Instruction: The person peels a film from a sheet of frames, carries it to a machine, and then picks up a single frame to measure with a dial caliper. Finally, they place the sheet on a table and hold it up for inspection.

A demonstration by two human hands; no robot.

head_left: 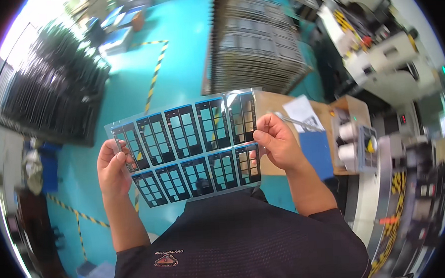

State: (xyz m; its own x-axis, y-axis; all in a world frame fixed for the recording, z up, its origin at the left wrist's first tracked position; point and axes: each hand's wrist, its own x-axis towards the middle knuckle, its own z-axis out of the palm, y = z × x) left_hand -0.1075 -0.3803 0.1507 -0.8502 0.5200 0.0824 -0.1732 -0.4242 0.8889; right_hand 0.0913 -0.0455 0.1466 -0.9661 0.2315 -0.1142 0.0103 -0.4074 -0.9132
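Observation:
Between my two hands a clear plastic sheet (187, 166) is stretched out, printed with two rows of black panels that have see-through windows. Through those windows the turquoise floor shows, and at the right end the wooden table. My left hand (114, 167) pinches the sheet's left edge, thumb in front and fingertips behind. At the right edge my right hand (279, 141) grips it the same way, its fingers partly visible through the film. The sheet hangs in the air in front of my dark shirt, slightly tilted, its left side lower.
A wooden table (268, 104) at the right bears a white paper (301, 113), a blue sheet (314, 152) and white rolls (347, 130) by a grey bin. Stacked racks (257, 41) stand ahead, and a dark rack (54, 92) stands far left. Striped tape (154, 82) marks the floor.

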